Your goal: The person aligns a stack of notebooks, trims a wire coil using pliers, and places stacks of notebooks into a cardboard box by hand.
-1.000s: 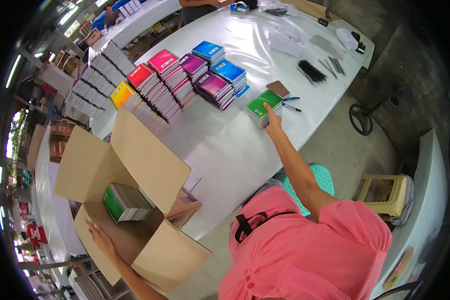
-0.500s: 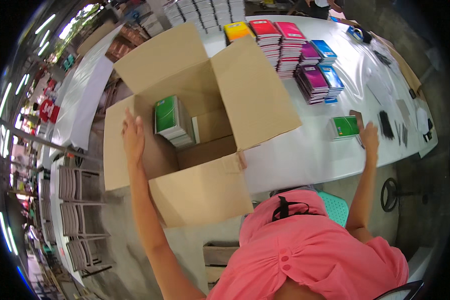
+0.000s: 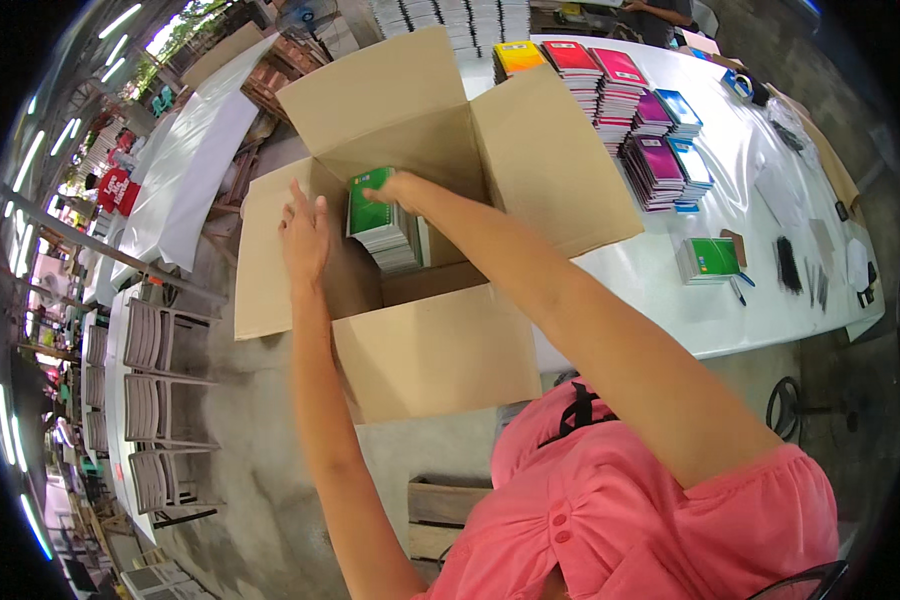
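Observation:
An open cardboard box [image 3: 430,350] stands in front of me with its flaps spread. Inside, against its left side, is a tall stack of green-covered notebooks [image 3: 385,240]. My right hand [image 3: 398,190] reaches across into the box, its fingers bent over the upper right corner of the top notebook, with the fingertips partly hidden. Beside the left flap, my left hand [image 3: 305,238] is raised with fingers apart and nothing in it. A smaller stack of green notebooks [image 3: 712,258] lies on the white table to the right, next to a pen [image 3: 738,291].
Stacks of yellow, red, purple [image 3: 654,170] and blue notebooks stand on the white table [image 3: 650,315] beyond the box. Black wire pieces [image 3: 788,265] and thin tools lie at its right. Stacked chairs [image 3: 150,400] and another long table [image 3: 175,180] are on the left.
My right hand has left the small green stack on the table and swung left into the box, onto the notebook stack. My left hand stays by the left flap. The view has shifted slightly.

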A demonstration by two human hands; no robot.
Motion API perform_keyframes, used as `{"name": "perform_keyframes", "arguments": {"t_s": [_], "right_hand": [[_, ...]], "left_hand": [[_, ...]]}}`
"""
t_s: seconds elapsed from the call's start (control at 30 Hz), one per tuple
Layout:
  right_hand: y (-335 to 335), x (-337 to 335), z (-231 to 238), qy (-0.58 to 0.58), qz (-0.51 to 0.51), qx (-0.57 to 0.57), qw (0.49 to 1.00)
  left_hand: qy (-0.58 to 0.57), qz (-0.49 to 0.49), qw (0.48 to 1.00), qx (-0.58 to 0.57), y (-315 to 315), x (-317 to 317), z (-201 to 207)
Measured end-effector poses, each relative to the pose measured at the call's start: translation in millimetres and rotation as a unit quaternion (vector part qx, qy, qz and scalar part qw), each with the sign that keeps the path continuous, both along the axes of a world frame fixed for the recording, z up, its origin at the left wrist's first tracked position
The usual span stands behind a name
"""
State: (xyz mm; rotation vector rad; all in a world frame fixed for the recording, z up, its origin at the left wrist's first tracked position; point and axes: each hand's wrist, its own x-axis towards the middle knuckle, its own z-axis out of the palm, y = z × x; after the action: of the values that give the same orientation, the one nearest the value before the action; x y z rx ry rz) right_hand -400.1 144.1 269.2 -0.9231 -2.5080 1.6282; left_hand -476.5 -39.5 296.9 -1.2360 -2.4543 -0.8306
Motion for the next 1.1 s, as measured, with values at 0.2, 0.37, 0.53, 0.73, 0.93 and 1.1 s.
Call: {"name": "perform_keyframes", "arguments": {"t_s": [0.2, 0.37, 0.53, 0.73, 0.93, 1.1], "right_hand": [[-62, -35, -35, -0.170, -0.076, -0.267, 0.945], [-37, -57, -50, -0.187, -0.045, -0.229, 0.954], [-34, -62, -59, -0.201, -0.085, -0.288, 0.933], [-38, -48, -70, -0.144, -0.074, -0.264, 0.951], [-3, -46, -77, -0.165, -0.005, -0.276, 0.947], [-17, -43, -70, -0.123, -0.024, -0.265, 0.956]], "left_hand": [[0.009, 0.083, 0.995, -0.061, -49, -9, -11], [0.029, 0.072, 0.995, -0.068, -34, -6, -7], [0.046, 0.056, 0.993, -0.098, -36, -5, -8], [0.059, 0.064, 0.991, -0.103, -49, -7, -11], [0.079, 0.050, 0.990, -0.107, -38, -7, -10], [0.082, 0.056, 0.987, -0.129, -42, -10, -11]]}}
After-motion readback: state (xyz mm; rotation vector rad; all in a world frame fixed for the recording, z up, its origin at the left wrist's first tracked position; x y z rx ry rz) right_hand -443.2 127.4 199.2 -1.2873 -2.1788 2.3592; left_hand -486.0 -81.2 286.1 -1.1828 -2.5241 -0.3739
